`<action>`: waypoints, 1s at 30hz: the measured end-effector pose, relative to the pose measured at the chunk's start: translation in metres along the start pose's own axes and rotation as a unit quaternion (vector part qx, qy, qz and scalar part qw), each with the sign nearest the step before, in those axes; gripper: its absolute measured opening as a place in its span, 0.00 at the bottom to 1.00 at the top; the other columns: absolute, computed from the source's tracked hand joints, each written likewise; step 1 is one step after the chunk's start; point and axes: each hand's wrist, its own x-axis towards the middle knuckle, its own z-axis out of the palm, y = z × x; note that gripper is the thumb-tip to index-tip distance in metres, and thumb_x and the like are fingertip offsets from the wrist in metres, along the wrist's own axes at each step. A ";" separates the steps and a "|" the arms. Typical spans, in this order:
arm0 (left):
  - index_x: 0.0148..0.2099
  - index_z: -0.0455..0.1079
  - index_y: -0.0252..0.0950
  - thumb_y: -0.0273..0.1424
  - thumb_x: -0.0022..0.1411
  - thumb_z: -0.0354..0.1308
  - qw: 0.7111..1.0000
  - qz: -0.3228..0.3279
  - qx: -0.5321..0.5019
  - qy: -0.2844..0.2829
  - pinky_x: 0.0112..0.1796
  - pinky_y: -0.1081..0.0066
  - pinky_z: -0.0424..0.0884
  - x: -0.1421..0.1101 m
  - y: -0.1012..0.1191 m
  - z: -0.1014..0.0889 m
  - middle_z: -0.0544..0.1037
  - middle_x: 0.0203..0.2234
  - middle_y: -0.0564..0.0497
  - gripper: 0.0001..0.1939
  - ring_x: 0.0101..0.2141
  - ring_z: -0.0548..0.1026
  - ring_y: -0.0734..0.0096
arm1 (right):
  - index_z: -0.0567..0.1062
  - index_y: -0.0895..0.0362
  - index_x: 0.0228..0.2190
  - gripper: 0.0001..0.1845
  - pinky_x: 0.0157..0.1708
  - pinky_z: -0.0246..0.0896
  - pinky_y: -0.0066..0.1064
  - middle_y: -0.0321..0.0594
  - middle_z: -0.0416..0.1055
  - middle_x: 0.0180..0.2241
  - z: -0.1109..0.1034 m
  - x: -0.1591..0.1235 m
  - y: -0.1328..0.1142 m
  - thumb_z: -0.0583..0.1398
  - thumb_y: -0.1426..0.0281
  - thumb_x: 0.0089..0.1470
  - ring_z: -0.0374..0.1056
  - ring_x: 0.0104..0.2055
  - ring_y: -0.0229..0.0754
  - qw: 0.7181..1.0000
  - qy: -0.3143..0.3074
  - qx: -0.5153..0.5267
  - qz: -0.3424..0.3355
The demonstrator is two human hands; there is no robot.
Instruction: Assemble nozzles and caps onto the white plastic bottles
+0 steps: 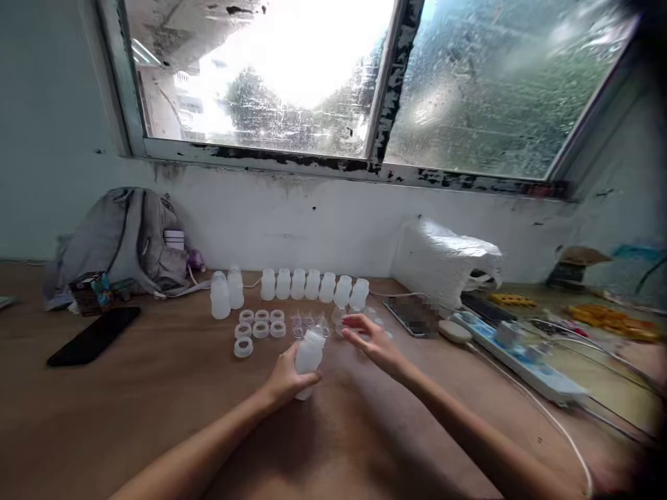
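The left hand (288, 378) grips a translucent white bottle (308, 355) above the near part of the brown table (260, 430). Its fingers are closed around the bottle body: the thumb crosses the lower front, and the remaining fingers wrap the left side and the back. The bottle tilts slightly, neck leaning to the right; the neck projects clear above the grip, and the base shows below the thumb. I cannot tell from here whether a clear part sits in the mouth.

The right hand (378, 347) is positioned to the right of the bottle, apart from it. Its fingers are half curled, thumb and fingertips separated by a gap. Whether they touch the clear pieces (383, 326) beside them, or pinch a small one, I cannot determine.

Beyond the hands, clear teats (308, 321) lie just behind the bottle neck. Seven white rings (243, 347) lie to the left. A row of seven bottles (298, 285) stands upright at the rear, with two capped bottles (219, 296) at its left end.
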 end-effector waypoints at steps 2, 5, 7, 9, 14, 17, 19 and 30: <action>0.40 0.63 0.33 0.34 0.45 0.57 0.998 0.021 0.045 0.025 0.27 0.75 0.62 -0.005 0.003 0.003 0.71 0.27 0.51 0.18 0.27 0.68 0.72 | 0.64 0.56 0.41 0.26 0.44 0.57 0.38 0.47 0.66 0.43 0.028 -0.006 -0.008 0.59 0.56 0.41 0.63 0.45 0.45 0.996 -0.041 0.076 0.006; 0.43 0.62 0.33 0.33 0.46 0.55 0.995 0.053 0.069 0.041 0.27 0.74 0.62 -0.009 0.007 0.006 0.71 0.28 0.51 0.19 0.26 0.67 0.71 | 0.65 0.56 0.40 0.25 0.40 0.59 0.36 0.45 0.69 0.40 0.062 -0.009 -0.019 0.60 0.58 0.40 0.65 0.41 0.45 0.987 -0.042 0.156 0.006; 0.44 0.62 0.33 0.32 0.46 0.56 0.996 0.065 0.050 0.033 0.29 0.73 0.62 -0.009 0.010 0.006 0.71 0.30 0.50 0.20 0.28 0.68 0.70 | 0.68 0.58 0.34 0.20 0.36 0.60 0.34 0.44 0.71 0.35 0.076 -0.008 -0.023 0.61 0.59 0.39 0.66 0.37 0.45 0.982 -0.025 0.185 0.023; 0.40 0.64 0.32 0.30 0.42 0.58 0.999 0.050 -0.002 0.008 0.28 0.74 0.62 -0.007 0.012 0.004 0.71 0.28 0.50 0.19 0.27 0.67 0.71 | 0.69 0.60 0.27 0.15 0.32 0.60 0.33 0.44 0.72 0.30 0.083 -0.005 -0.026 0.62 0.61 0.38 0.67 0.34 0.45 0.973 -0.018 0.226 0.035; 0.29 0.64 0.31 0.26 0.35 0.57 0.974 -0.033 -0.208 -0.087 0.21 0.76 0.56 -0.003 0.016 -0.002 0.66 0.19 0.54 0.13 0.20 0.63 0.76 | 0.68 0.58 0.22 0.11 0.33 0.59 0.31 0.41 0.72 0.27 0.084 -0.003 -0.032 0.63 0.66 0.36 0.66 0.39 0.46 0.943 -0.038 0.329 0.031; 0.28 0.63 0.30 0.33 0.42 0.48 0.889 -0.100 -0.402 -0.196 0.19 0.74 0.56 -0.008 0.019 -0.001 0.64 0.15 0.53 0.12 0.16 0.62 0.76 | 0.70 0.58 0.27 0.11 0.36 0.59 0.31 0.44 0.72 0.35 0.076 0.000 -0.038 0.60 0.63 0.40 0.64 0.43 0.46 0.927 -0.132 0.350 0.025; 0.31 0.64 0.29 0.33 0.43 0.45 0.840 -0.105 -0.482 -0.227 0.19 0.73 0.57 -0.011 0.020 -0.001 0.64 0.16 0.52 0.14 0.16 0.63 0.75 | 0.70 0.56 0.36 0.18 0.39 0.57 0.33 0.45 0.67 0.43 0.069 0.005 -0.037 0.59 0.62 0.41 0.62 0.45 0.45 0.912 -0.190 0.364 0.005; 0.42 0.62 0.29 0.28 0.45 0.50 0.884 -0.104 -0.417 -0.182 0.20 0.75 0.58 0.005 0.001 -0.026 0.66 0.20 0.51 0.18 0.19 0.65 0.76 | 0.70 0.56 0.32 0.11 0.27 0.55 0.28 0.36 0.64 0.28 0.048 0.023 0.018 0.56 0.63 0.47 0.61 0.26 0.33 0.933 -0.029 0.359 -0.006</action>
